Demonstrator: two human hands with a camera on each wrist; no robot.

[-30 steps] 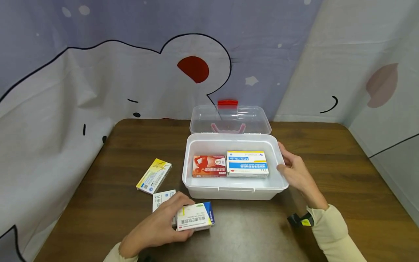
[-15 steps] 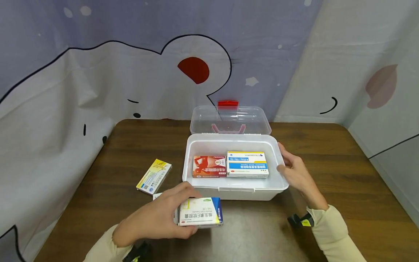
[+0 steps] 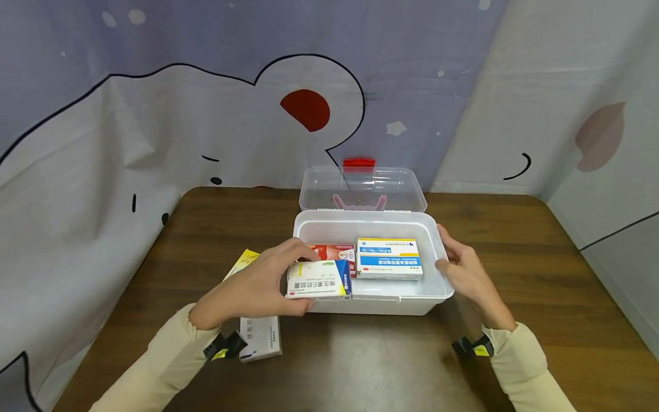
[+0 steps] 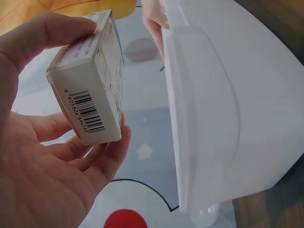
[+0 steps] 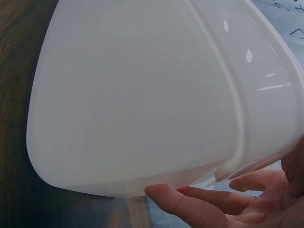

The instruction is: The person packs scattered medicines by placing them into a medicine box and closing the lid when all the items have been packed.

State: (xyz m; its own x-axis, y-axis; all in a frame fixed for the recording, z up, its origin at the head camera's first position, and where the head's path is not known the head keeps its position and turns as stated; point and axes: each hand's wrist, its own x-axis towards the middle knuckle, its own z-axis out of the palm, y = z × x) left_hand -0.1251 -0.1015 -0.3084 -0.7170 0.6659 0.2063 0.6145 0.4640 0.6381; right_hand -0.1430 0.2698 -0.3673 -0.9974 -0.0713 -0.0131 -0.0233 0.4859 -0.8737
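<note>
My left hand grips a white and blue medicine box between thumb and fingers, over the front left rim of a white plastic storage box. In the left wrist view the medicine box shows its barcode end. My right hand holds the storage box's right rim; its fingers lie against the outer wall in the right wrist view. Inside lie a red medicine box, partly hidden behind the held one, and a white, blue and yellow medicine box.
The clear lid with its red latch stands open behind the storage box. On the wooden table, a white medicine box and a yellow and white one lie to the left, partly hidden by my left hand and arm.
My left hand has lifted the white and blue medicine box up and forward from the table to the storage box's rim. A white medicine box on the table is more exposed. My right hand stays put.
</note>
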